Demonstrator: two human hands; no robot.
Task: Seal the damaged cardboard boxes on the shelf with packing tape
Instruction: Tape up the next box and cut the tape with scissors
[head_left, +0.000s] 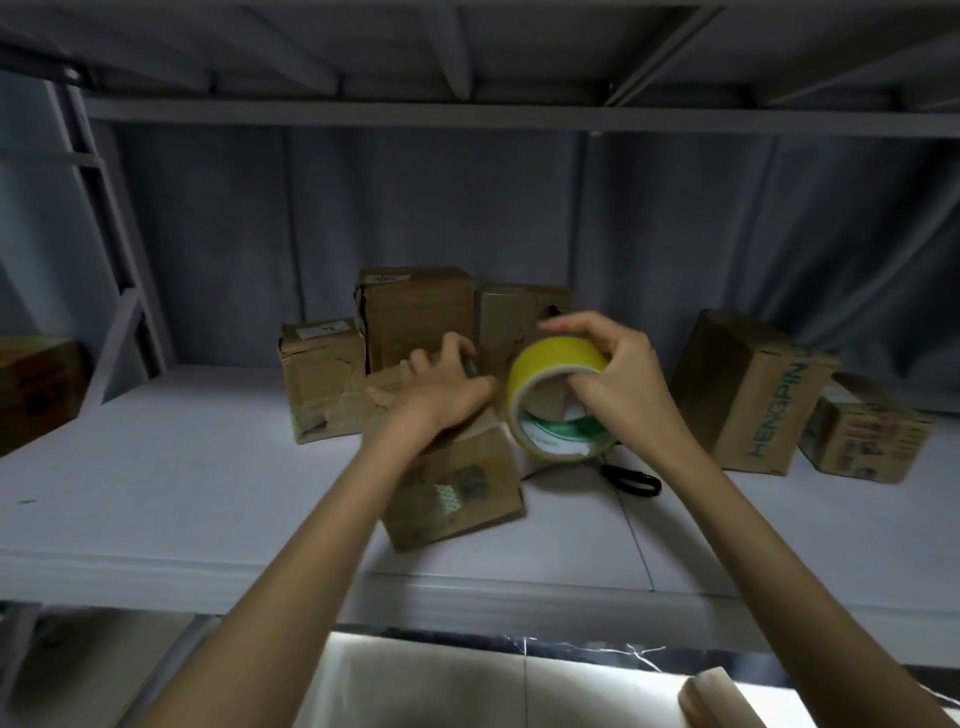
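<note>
We see the right hand holding the yellow tape roll up over the shelf, thumb through the core, fingers curled over the rim; the left hand rests on top of the front box, fingers bent, maybe pinching the tape's free end, too blurred to tell; no strip visible between roll and box, so we judge sealing of this box barely started; the torn box behind left shows ripped, crumpled board, untaped; two taller boxes at the back, the printed box and a small box right look untouched; black scissors lie on the shelf just beside the front box; most of the job remains.
</note>
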